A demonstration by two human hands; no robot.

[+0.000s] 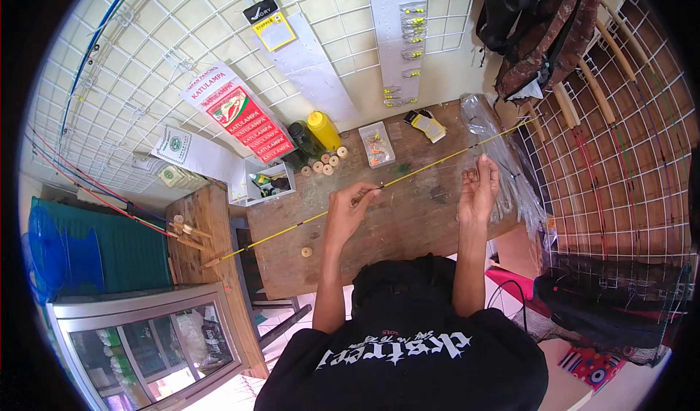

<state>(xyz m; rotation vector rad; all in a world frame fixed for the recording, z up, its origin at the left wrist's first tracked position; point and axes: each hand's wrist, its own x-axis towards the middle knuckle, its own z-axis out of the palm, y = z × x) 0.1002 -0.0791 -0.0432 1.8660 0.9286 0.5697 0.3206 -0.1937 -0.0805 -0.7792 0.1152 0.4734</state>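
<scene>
Yellow slender rod (423, 169), already dark-banded, is pinched by the left hand (350, 204), the right hand (477, 192) half-curled, its hold and what remains untellable.

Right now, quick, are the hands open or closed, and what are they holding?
Left hand: closed, pinching the thin yellow rod.
Right hand: fingers curled; can't tell if it's holding something thin.

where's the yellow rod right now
In the head view, the yellow rod slants across the wooden table from lower left to upper right, held in the left hand and passing just beyond the right hand.
</scene>
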